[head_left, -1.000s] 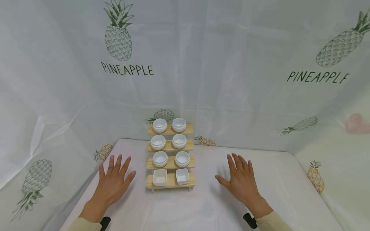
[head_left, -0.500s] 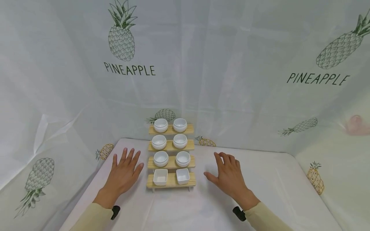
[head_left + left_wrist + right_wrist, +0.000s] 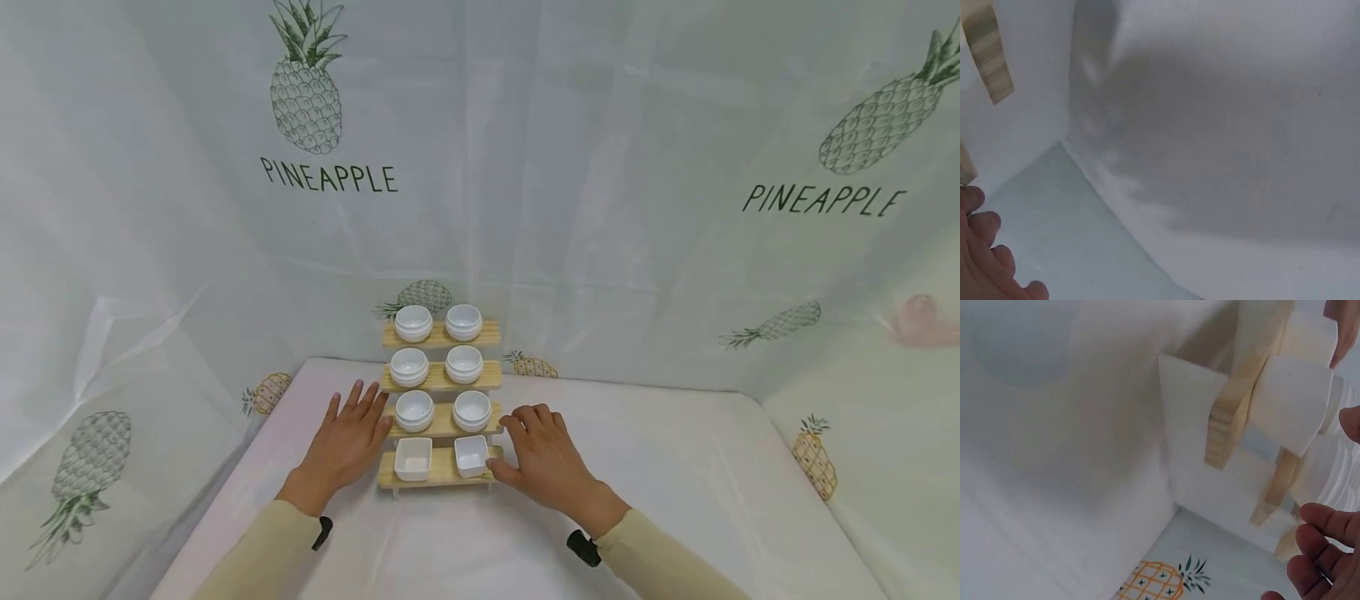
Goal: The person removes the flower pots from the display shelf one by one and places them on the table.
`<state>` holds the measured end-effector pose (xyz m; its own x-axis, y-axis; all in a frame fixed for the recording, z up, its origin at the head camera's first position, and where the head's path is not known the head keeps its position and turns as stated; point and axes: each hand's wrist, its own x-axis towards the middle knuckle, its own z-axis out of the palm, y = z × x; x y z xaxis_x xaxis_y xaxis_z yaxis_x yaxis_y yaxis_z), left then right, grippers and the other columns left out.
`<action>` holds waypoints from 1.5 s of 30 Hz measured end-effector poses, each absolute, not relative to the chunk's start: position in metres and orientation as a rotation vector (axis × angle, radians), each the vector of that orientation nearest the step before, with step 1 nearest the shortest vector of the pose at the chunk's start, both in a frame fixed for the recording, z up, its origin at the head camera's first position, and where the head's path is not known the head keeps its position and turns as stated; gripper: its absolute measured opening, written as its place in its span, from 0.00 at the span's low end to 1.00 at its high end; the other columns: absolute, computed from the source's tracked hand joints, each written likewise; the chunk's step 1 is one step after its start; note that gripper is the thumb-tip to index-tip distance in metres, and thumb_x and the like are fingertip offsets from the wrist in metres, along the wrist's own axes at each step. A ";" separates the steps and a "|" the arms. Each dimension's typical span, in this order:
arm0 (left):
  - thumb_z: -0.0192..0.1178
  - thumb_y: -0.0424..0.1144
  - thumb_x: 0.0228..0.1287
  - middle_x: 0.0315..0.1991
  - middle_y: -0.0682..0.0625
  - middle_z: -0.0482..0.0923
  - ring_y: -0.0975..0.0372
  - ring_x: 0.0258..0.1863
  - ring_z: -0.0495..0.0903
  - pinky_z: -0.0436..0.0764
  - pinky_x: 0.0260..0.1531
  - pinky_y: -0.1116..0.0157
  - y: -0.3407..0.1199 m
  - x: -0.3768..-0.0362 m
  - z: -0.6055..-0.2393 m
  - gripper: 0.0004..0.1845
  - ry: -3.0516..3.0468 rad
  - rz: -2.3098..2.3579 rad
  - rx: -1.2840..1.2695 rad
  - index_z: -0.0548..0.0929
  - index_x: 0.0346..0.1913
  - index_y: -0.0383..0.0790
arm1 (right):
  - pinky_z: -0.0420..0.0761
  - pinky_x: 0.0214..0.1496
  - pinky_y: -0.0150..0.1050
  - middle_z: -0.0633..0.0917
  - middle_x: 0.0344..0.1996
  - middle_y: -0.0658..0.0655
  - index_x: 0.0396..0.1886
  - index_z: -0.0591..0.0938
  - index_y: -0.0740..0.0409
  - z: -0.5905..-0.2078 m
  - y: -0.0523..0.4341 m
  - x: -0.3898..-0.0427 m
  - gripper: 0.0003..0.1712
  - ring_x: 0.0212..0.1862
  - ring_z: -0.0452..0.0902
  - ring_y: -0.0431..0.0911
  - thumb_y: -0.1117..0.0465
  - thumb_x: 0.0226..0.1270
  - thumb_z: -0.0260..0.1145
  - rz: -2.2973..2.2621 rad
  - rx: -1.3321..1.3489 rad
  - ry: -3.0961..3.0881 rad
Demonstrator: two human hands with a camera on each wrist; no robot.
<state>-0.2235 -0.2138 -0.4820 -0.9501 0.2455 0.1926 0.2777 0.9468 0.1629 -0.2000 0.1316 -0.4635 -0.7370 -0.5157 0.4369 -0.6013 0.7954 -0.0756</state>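
Wooden tiered rack (image 3: 441, 425) stood mid-table with our relaxed left hand (image 3: 347, 439) flat at its left edge. Our right hand (image 3: 546, 462), loosely curled and empty, thumbed the square dish (image 3: 472, 456); gripping it seemed next.

**White dishes, pale wood, pineapples all round**

My sleeves are pale cream-yellow. Between my hands stands a light, straw-coloured four-tier wooden rack (image 3: 441, 422) with fine grain. It carries six plain white round ceramic cups (image 3: 415, 410) and two plain white square ceramic dishes (image 3: 413, 457). The white cloth-covered table (image 3: 675, 467) is unpatterned. The white fabric backdrop (image 3: 570, 183) bears green-grey outlined pineapples, small orange ones and dark "PINEAPPLE" lettering.
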 end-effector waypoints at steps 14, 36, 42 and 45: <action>0.37 0.52 0.88 0.83 0.39 0.58 0.44 0.85 0.51 0.51 0.83 0.40 -0.208 -0.235 -0.482 0.34 -2.943 -0.231 -0.492 0.60 0.82 0.32 | 0.71 0.47 0.42 0.81 0.44 0.51 0.55 0.84 0.56 -0.467 0.116 -0.204 0.31 0.48 0.72 0.49 0.36 0.67 0.71 0.113 0.926 -2.564; 0.37 0.50 0.88 0.81 0.35 0.59 0.42 0.83 0.54 0.55 0.82 0.41 -0.209 -0.228 -0.486 0.33 -2.931 -0.274 -0.470 0.61 0.81 0.28 | 0.68 0.43 0.38 0.78 0.36 0.48 0.43 0.83 0.53 -0.454 0.137 -0.205 0.29 0.40 0.67 0.45 0.35 0.57 0.75 0.032 0.953 -2.548; 0.37 0.49 0.88 0.81 0.33 0.59 0.41 0.83 0.54 0.55 0.82 0.41 -0.209 -0.228 -0.486 0.33 -2.932 -0.233 -0.487 0.61 0.80 0.26 | 0.66 0.40 0.38 0.78 0.35 0.50 0.42 0.82 0.55 -0.451 0.178 -0.217 0.29 0.38 0.65 0.46 0.36 0.56 0.76 -0.038 0.966 -2.466; 0.37 0.49 0.88 0.81 0.32 0.58 0.41 0.83 0.55 0.56 0.82 0.41 -0.209 -0.228 -0.487 0.33 -2.934 -0.242 -0.490 0.61 0.80 0.26 | 0.68 0.41 0.40 0.79 0.35 0.51 0.42 0.83 0.56 -0.452 0.198 -0.227 0.29 0.38 0.67 0.47 0.37 0.57 0.77 -0.062 0.939 -2.456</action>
